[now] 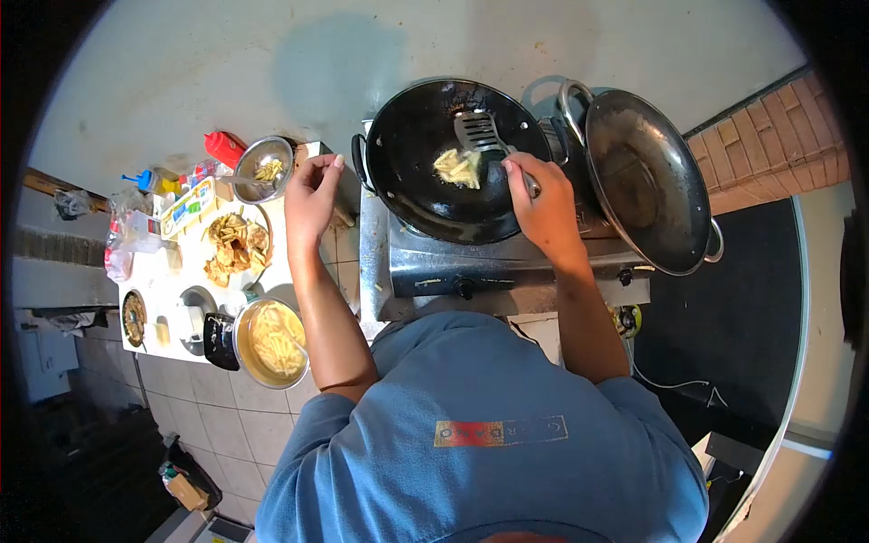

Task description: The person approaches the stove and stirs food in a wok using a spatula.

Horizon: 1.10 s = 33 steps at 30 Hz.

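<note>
My right hand (546,201) is closed around the handle of a metal slotted spatula (477,132). Its slotted head is over the black wok (421,213), just above a small heap of pale yellow fries (458,168) in the wok's middle. To the left of the wok, near its side handle (359,161), my left hand (312,192) is raised with fingers loosely bent and the thumb apart, holding nothing. Beyond that hand stands a metal bowl (263,170) with some cut pieces in it.
A second wok (644,181) sits on the stove (434,267) at right. On the white side table (187,271) are a plate of browned food (237,244), a red squeeze bottle (224,147) and a pot of fries in liquid (272,344). Brickwork (769,154) borders the right.
</note>
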Each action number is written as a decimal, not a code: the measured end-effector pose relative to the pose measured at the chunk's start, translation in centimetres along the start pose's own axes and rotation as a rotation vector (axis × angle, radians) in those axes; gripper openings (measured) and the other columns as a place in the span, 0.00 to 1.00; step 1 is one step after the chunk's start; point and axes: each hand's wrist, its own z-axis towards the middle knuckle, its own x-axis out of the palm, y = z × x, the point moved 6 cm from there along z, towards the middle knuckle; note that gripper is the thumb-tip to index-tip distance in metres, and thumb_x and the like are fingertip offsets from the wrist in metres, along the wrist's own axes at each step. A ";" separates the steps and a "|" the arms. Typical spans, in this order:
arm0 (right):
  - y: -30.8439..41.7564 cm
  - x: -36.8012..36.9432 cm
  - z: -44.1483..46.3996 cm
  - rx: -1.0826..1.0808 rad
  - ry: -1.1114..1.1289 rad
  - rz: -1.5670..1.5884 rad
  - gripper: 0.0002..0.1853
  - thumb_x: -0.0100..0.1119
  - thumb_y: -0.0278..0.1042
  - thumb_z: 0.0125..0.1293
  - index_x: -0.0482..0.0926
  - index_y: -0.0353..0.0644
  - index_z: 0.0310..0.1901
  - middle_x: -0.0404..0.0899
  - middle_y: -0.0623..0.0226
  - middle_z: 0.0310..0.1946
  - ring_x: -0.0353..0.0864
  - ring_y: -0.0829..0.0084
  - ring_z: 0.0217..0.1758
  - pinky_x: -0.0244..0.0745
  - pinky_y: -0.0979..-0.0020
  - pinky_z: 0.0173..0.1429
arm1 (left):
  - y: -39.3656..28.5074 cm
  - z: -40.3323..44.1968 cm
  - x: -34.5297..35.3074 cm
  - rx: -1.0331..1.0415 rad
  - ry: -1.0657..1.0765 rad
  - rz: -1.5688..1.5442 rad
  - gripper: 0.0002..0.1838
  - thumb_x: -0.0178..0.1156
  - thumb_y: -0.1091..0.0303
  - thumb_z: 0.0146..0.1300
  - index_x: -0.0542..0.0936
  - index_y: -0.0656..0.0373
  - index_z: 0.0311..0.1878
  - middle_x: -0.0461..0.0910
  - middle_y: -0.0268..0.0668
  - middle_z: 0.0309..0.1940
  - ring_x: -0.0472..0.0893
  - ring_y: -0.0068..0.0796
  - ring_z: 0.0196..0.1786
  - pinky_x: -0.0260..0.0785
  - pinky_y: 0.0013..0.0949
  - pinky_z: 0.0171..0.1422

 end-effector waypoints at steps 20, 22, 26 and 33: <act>-0.5 -0.1 -1.4 0.053 -0.032 0.092 0.06 0.55 0.28 0.61 0.79 0.37 0.37 0.81 0.55 0.33 0.79 0.54 0.37 0.72 0.63 0.42 | 0.4 0.1 0.3 0.030 0.011 0.026 0.14 0.61 0.61 0.64 0.79 0.64 0.44 0.79 0.29 0.34 0.72 0.16 0.36 0.64 0.21 0.44; -0.7 -0.5 -1.3 0.061 -0.061 0.072 0.06 0.55 0.29 0.61 0.79 0.38 0.37 0.81 0.54 0.32 0.79 0.54 0.36 0.72 0.62 0.42 | 0.2 -0.1 0.2 0.016 0.007 0.042 0.14 0.60 0.62 0.64 0.79 0.64 0.44 0.79 0.29 0.34 0.73 0.16 0.37 0.64 0.21 0.45; -1.2 -0.7 -1.4 0.106 -0.076 -0.123 0.06 0.55 0.30 0.62 0.79 0.39 0.37 0.80 0.54 0.30 0.79 0.54 0.34 0.73 0.62 0.40 | 0.6 0.1 -0.4 0.003 0.009 0.049 0.13 0.60 0.63 0.64 0.79 0.65 0.44 0.78 0.28 0.33 0.72 0.16 0.37 0.64 0.22 0.45; 0.1 -0.8 -1.5 0.085 -0.102 -0.011 0.05 0.54 0.28 0.63 0.79 0.39 0.37 0.81 0.57 0.29 0.80 0.57 0.31 0.72 0.67 0.37 | -0.1 -0.2 -0.6 0.040 -0.050 0.025 0.14 0.62 0.62 0.63 0.80 0.66 0.40 0.72 0.24 0.24 0.66 0.11 0.28 0.58 0.18 0.33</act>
